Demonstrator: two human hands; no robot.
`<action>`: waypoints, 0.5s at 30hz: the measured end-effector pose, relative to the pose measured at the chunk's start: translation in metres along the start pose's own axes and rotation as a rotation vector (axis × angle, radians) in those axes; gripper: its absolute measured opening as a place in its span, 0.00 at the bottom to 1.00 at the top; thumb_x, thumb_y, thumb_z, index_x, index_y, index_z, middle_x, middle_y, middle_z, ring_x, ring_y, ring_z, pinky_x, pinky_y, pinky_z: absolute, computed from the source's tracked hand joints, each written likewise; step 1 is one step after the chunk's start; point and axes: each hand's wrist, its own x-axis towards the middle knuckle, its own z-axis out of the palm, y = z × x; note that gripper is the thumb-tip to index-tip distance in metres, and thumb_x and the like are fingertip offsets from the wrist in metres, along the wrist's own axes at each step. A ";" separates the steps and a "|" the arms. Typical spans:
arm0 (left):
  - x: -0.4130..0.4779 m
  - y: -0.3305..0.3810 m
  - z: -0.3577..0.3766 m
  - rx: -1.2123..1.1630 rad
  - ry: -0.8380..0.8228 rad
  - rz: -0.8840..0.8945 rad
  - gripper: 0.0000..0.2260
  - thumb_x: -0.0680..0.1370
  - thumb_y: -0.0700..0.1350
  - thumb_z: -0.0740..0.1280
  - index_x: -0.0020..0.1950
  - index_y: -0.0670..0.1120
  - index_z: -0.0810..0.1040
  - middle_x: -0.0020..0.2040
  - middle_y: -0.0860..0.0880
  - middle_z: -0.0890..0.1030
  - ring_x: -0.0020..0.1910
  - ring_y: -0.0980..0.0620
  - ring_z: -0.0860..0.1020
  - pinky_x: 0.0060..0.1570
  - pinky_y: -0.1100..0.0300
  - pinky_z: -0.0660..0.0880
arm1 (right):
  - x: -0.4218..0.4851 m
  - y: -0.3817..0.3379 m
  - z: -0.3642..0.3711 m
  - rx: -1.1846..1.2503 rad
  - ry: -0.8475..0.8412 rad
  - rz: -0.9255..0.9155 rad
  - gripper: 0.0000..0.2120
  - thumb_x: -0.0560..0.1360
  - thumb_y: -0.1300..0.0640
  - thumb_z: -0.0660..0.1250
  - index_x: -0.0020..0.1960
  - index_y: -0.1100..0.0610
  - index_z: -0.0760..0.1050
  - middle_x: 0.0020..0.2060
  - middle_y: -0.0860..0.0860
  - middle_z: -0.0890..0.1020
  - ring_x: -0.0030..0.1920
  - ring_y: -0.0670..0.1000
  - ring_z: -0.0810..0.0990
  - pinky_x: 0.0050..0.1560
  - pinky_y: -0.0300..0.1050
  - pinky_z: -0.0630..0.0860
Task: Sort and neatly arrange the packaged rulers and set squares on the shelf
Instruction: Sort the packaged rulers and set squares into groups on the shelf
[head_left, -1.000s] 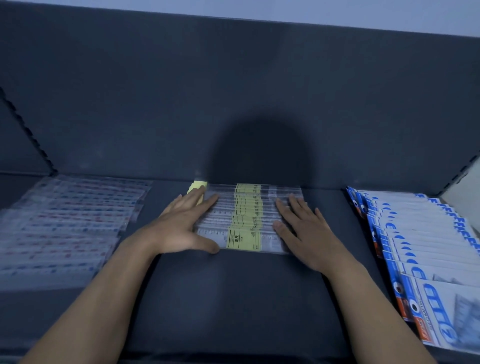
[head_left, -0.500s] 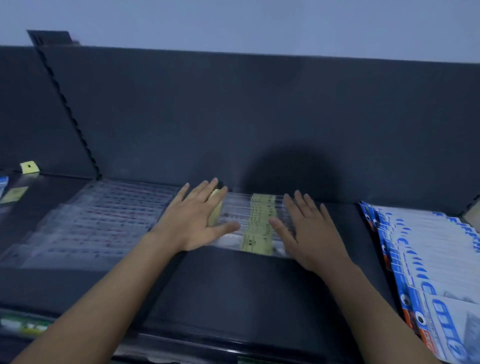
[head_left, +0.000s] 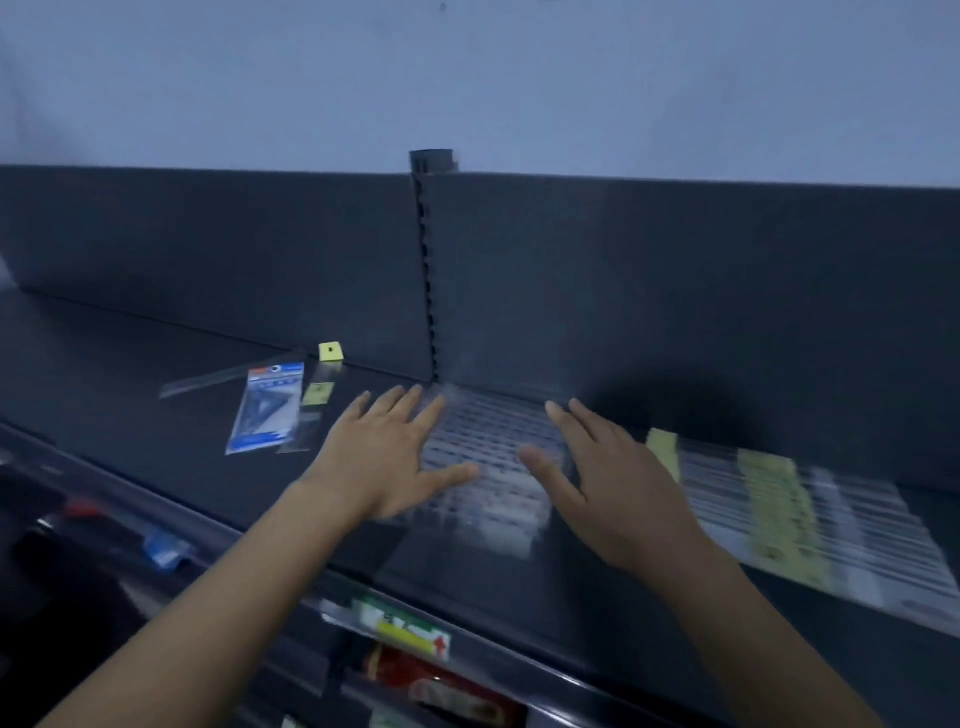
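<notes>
Clear-wrapped ruler row (head_left: 488, 457) between flat, spread left hand (head_left: 387, 457) and right hand (head_left: 615, 488).

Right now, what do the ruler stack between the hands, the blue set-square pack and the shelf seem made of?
Ruler stack: clear glossy plastic sleeves, probably; the dark shelf shows through.
Set-square pack: clear film with a blue printed card, seemingly; its edges glint.
Shelf: likely painted metal, matt dark grey, judging by the slotted upright behind.

Glossy clear plastic sleeves wrap the rulers (head_left: 483, 467) on the smooth, matt dark shelf (head_left: 130, 364).
</notes>
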 end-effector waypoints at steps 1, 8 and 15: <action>-0.004 -0.020 0.003 -0.007 -0.012 -0.014 0.48 0.65 0.78 0.38 0.79 0.54 0.42 0.80 0.50 0.46 0.78 0.51 0.46 0.76 0.50 0.45 | 0.009 -0.019 0.009 0.014 -0.017 -0.005 0.43 0.68 0.26 0.35 0.77 0.46 0.50 0.77 0.48 0.53 0.76 0.48 0.53 0.73 0.48 0.54; -0.027 -0.169 0.035 -0.036 -0.061 -0.117 0.44 0.70 0.76 0.46 0.79 0.52 0.52 0.79 0.49 0.55 0.77 0.50 0.55 0.74 0.51 0.51 | 0.074 -0.148 0.077 0.044 -0.135 -0.065 0.45 0.64 0.25 0.33 0.77 0.44 0.51 0.77 0.47 0.53 0.76 0.49 0.54 0.72 0.49 0.56; -0.004 -0.266 0.050 -0.089 -0.044 -0.096 0.36 0.73 0.72 0.52 0.75 0.53 0.62 0.71 0.52 0.71 0.68 0.49 0.70 0.66 0.54 0.64 | 0.140 -0.207 0.124 -0.006 -0.200 -0.056 0.37 0.73 0.28 0.42 0.76 0.45 0.56 0.76 0.47 0.58 0.74 0.49 0.59 0.70 0.46 0.59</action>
